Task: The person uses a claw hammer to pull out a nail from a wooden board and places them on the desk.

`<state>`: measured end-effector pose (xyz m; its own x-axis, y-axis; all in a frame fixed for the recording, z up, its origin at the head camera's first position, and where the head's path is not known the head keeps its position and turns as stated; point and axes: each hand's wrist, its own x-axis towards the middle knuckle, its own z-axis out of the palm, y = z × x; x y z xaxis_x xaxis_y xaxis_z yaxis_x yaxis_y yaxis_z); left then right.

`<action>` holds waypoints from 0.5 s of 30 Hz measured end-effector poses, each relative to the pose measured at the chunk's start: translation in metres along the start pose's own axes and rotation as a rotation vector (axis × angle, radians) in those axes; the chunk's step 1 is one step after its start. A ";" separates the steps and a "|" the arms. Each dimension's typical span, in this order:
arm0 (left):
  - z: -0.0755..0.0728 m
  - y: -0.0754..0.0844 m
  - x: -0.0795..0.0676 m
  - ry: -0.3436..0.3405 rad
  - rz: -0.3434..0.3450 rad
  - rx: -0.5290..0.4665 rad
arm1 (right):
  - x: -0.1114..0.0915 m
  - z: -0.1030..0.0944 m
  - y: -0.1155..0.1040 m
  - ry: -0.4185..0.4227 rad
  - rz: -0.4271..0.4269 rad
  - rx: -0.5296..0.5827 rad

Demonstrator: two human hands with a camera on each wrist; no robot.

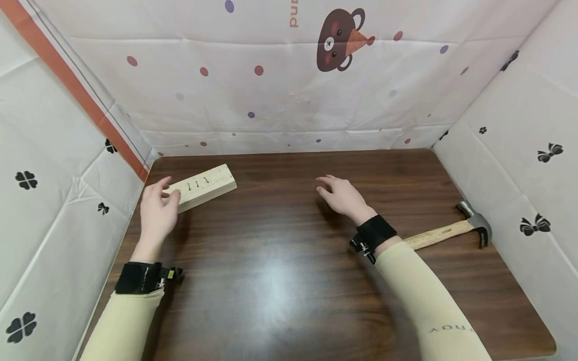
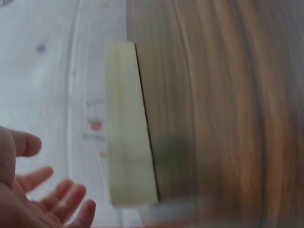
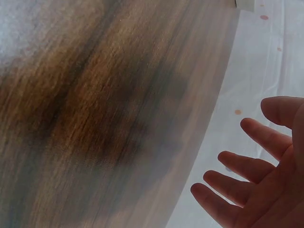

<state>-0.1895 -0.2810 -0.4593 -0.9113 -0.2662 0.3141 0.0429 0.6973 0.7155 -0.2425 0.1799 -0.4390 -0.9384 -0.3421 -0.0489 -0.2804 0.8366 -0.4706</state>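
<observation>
A pale wooden block (image 1: 208, 189) lies at the far left of the table, with three small dark nails (image 1: 196, 184) along its top. My left hand (image 1: 158, 208) is at the block's near left end, overlapping it in the head view, its fingers relaxed and spread. In the left wrist view the block (image 2: 128, 128) shows its plain side beyond the fingers. Over the table, right of centre, my right hand (image 1: 343, 195) hovers with loosely extended fingers and holds nothing. A claw hammer (image 1: 440, 234) with a wooden handle lies on the right, its handle end hidden behind my right forearm.
The dark brown wooden table (image 1: 271, 260) has white patterned sheeting (image 1: 280, 100) hanging behind it and on both sides. An orange stripe (image 1: 81, 90) runs down the left sheet. The hammer's head is close to the table's right edge.
</observation>
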 end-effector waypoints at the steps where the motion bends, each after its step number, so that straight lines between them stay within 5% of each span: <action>1: -0.003 -0.004 0.001 0.011 -0.047 0.008 | -0.001 0.000 0.000 0.004 -0.002 -0.003; 8: -0.004 -0.025 0.013 -0.064 -0.327 -0.011 | -0.006 0.002 -0.002 -0.001 -0.006 -0.019; 15: 0.001 -0.040 0.015 -0.136 -0.425 -0.019 | -0.009 0.008 -0.003 -0.012 -0.029 -0.029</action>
<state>-0.2058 -0.3125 -0.4841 -0.8952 -0.4355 -0.0944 -0.3406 0.5320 0.7752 -0.2315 0.1769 -0.4444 -0.9275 -0.3710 -0.0467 -0.3129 0.8384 -0.4462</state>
